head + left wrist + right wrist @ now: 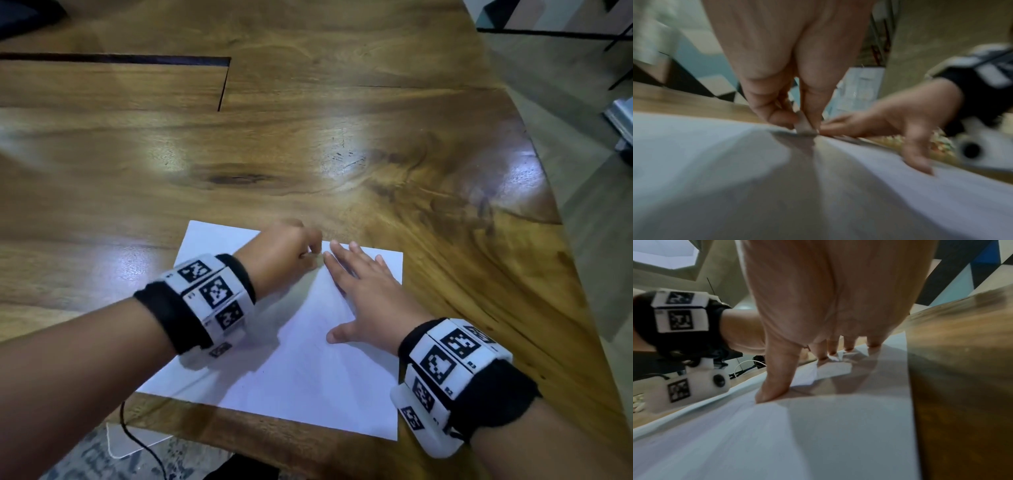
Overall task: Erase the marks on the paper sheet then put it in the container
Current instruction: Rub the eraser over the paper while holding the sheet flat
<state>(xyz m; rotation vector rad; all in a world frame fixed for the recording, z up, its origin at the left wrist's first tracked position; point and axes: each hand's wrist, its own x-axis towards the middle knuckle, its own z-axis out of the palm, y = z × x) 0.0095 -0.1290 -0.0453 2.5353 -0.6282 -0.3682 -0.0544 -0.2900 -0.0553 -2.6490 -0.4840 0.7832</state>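
Observation:
A white paper sheet (pixel 301 370) lies flat on the wooden table (pixel 308 154) near its front edge. Faint pencil marks show near the sheet's middle. My left hand (pixel 291 253) is curled at the sheet's far edge and pinches a small pale eraser (pixel 803 125) between thumb and fingers, its tip on the paper (pixel 694 154). My right hand (pixel 366 291) lies flat with spread fingers on the sheet's right half, pressing it down; in the right wrist view its thumb and fingertips (pixel 774 386) rest on the paper (pixel 818 434). No container is in view.
The table's right edge (pixel 555 219) curves away close to my right hand. A dark slot (pixel 222 85) cuts the tabletop at far left. A black cable (pixel 137 442) hangs below the front edge over the floor.

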